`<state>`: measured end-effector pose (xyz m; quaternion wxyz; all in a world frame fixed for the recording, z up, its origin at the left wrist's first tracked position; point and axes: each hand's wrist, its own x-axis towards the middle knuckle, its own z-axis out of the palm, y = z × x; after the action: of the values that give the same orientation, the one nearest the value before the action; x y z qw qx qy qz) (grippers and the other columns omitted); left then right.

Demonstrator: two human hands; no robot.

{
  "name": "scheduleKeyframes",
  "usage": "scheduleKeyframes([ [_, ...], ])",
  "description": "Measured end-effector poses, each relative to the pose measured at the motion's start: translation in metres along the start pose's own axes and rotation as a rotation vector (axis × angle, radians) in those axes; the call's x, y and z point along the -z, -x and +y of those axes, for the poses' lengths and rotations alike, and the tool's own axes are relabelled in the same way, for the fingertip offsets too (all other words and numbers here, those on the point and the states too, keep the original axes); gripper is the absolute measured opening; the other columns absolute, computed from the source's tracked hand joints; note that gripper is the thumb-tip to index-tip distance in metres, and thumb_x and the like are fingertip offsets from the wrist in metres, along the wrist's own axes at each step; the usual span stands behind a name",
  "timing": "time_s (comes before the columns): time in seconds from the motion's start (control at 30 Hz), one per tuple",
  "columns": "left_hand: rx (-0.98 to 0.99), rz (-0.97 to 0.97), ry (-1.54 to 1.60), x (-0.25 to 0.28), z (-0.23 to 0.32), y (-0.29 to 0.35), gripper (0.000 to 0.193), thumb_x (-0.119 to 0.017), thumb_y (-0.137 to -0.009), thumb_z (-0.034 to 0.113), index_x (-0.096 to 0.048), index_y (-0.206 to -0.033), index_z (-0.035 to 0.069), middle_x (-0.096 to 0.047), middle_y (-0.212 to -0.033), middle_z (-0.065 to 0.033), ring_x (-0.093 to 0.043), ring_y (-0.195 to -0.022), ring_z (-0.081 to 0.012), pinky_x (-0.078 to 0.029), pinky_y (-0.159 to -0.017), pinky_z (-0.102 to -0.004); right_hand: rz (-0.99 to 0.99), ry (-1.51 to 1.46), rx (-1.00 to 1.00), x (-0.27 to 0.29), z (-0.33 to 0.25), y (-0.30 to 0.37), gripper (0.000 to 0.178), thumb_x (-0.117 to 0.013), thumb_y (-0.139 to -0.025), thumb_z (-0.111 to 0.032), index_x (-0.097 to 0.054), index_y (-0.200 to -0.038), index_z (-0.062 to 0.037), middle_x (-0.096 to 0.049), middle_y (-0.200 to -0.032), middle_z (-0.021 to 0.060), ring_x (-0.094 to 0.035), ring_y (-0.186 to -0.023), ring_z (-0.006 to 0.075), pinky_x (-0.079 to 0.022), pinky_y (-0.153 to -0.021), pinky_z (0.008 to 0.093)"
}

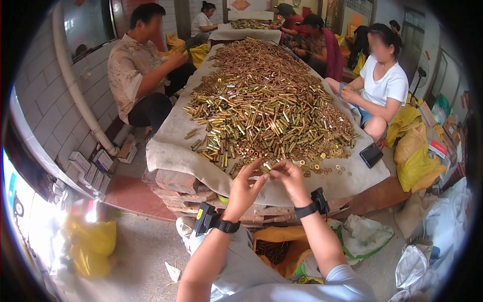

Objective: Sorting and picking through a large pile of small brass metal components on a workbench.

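Note:
Just past the near edge of the table, my left hand (245, 187) and my right hand (292, 181) meet fingertip to fingertip. Between them is a small shiny yellowish metal sleeve (267, 165), partly covered by my fingers. Both hands are closed in a pinch around it. Right beyond my fingers, a big heap of similar brass-coloured metal sleeves (246, 113) spreads over the pale cloth (173, 138). Loose washers and nuts (329, 163) lie at the heap's near right side.
A black phone (371, 155) rests at the table's right corner. Bricks (176, 181) support the near end. Below my arms stands an orange sack (297, 241) holding metal pieces. Co-workers sit along both sides, including one in a white shirt (387, 83). Yellow sacks (420, 156) crowd the right.

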<state>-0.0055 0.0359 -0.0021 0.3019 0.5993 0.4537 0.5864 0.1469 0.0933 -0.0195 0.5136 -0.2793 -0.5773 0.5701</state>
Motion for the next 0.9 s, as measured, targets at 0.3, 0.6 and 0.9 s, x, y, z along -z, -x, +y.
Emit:
scheduleKeyframes([
  [0.3,0.068,0.119,0.319,-0.001,0.0,0.001,0.017,-0.053,-0.092,0.01,-0.058,-0.105,0.001,-0.065,-0.086,-0.0074,-0.062,-0.083,-0.0121,-0.051,-0.071,-0.024,0.052,-0.06,0.008,-0.005,0.003,0.025,0.011,-0.06,-0.083,0.001,-0.056,-0.094,-0.0007,-0.062,-0.09,0.0062,-0.059,-0.078,0.0114,-0.049,-0.072,0.0252],
  [0.6,0.128,-0.127,-0.166,0.006,0.016,0.007,0.023,-0.061,-0.086,0.019,-0.062,-0.099,0.0,-0.061,-0.071,-0.0122,-0.058,-0.051,-0.0154,-0.045,-0.051,-0.0293,0.115,-0.145,0.106,0.006,-0.017,0.026,0.009,-0.058,-0.085,-0.001,-0.056,-0.094,-0.0026,-0.062,-0.088,0.0038,-0.057,-0.076,0.0099,-0.047,-0.071,0.0234],
  [0.9,-0.08,-0.138,-0.391,0.008,0.02,0.009,0.021,-0.065,-0.08,0.019,-0.066,-0.097,0.006,-0.063,-0.083,-0.012,-0.06,-0.073,-0.032,-0.047,-0.063,-0.0366,0.07,0.071,0.148,0.008,-0.031,0.029,0.01,-0.057,-0.085,0.002,-0.055,-0.094,-0.0017,-0.062,-0.089,0.0059,-0.057,-0.078,0.0095,-0.047,-0.071,0.0228],
])
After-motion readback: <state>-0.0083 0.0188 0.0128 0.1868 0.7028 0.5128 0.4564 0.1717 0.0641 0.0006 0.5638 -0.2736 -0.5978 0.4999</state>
